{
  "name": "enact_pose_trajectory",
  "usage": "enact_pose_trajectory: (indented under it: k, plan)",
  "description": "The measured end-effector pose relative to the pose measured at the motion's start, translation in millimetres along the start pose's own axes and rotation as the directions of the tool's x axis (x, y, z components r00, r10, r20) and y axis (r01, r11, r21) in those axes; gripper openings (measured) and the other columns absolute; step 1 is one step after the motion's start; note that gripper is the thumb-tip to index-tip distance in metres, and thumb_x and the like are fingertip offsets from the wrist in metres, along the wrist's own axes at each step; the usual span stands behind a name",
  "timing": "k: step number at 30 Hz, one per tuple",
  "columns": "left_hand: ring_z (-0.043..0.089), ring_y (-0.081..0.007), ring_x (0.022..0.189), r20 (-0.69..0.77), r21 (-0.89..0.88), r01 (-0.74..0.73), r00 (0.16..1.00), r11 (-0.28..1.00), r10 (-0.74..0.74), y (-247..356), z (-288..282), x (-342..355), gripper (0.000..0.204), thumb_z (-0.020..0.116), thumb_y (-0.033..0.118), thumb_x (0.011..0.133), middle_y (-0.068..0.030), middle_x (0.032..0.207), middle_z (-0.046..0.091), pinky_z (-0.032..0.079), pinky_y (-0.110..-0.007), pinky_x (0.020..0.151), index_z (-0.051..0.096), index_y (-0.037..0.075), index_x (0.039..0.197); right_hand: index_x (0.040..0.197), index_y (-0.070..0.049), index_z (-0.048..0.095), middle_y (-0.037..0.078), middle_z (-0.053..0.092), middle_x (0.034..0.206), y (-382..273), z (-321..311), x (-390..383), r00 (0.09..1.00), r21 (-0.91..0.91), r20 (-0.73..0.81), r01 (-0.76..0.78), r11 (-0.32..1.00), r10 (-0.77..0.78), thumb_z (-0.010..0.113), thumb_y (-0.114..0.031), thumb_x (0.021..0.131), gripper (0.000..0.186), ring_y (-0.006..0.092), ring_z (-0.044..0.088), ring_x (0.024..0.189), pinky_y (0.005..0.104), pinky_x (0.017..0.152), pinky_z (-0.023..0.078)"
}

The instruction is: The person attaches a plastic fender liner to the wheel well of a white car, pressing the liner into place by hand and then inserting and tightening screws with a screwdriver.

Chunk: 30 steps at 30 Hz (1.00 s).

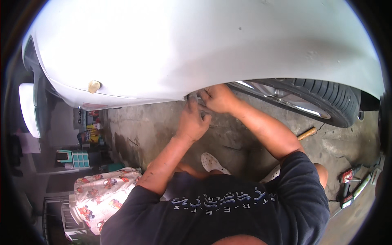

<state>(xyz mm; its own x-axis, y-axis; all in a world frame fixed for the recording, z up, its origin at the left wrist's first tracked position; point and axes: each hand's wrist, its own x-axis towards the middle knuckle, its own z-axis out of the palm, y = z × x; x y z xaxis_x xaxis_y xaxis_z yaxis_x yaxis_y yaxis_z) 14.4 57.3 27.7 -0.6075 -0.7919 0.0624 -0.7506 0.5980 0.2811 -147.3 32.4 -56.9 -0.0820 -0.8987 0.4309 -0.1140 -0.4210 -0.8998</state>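
Observation:
Both hands meet at the lower edge of a white car's body panel, where the panel ends at the front of the wheel arch. My left hand reaches up with its index finger stretched to that corner, its thumb held apart. My right hand is beside it on the right, fingers bent and pressed together at the same corner. Its fingertips are partly hidden, and whatever they pinch is too small to make out. Right of my hands is the wheel, with a black tyre and a silver rim.
A wooden handle lies on the concrete floor below the tyre. Farther right is a red and black tool. At left stand a cloth-covered seat and a teal crate. A small amber lamp sits on the panel.

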Motion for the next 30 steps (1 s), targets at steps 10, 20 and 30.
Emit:
enact_pose_trajectory:
  k: [10, 20, 30]
  plan:
    - [0.071, -0.0440, 0.103, 0.153, -0.085, 0.136, 0.981, 0.987, -0.122, 8.6, -10.5, 5.6, 0.101, 0.072, 0.008, 0.082, -0.0293, 0.116, 0.071, 0.057, -0.050, 0.093, 0.015, -0.016, 0.162, 0.089, -0.011, 0.069, 0.009, 0.071, 0.082, -7.2, -6.8, -3.1, 0.936, -0.438, -0.135, 0.238, 0.867, -0.326, 0.074, -0.019, 0.084, 0.010, 0.0357, 0.073, 0.079, 0.0500, 0.069, 0.059]
    - [0.077, -0.0367, 0.111, 0.031, 0.018, -0.042, 0.999, 0.999, 0.041, -3.2, 0.0, 3.6, 0.115, 0.069, 0.000, 0.085, -0.0273, 0.124, 0.072, 0.061, -0.039, 0.098, -0.009, -0.003, 0.170, 0.102, -0.006, 0.076, 0.023, 0.074, 0.093, -36.1, -12.5, 6.9, 0.968, 0.021, 0.100, -0.233, 0.972, 0.230, 0.060, -0.010, 0.091, 0.020, 0.0476, 0.070, 0.091, 0.0562, 0.080, 0.055]
    - [0.063, -0.0226, 0.127, -0.191, -0.641, -0.053, 0.977, 0.765, -0.093, 24.0, 42.8, -4.3, 0.105, 0.063, -0.006, 0.093, -0.0190, 0.140, 0.061, 0.048, -0.034, 0.111, -0.005, 0.001, 0.173, 0.115, -0.012, 0.074, 0.013, 0.072, 0.112, -35.8, -12.2, -19.2, 0.999, -0.345, -0.022, -0.032, 0.938, 0.026, 0.068, -0.012, 0.091, 0.024, 0.0399, 0.073, 0.098, 0.0534, 0.080, 0.058]
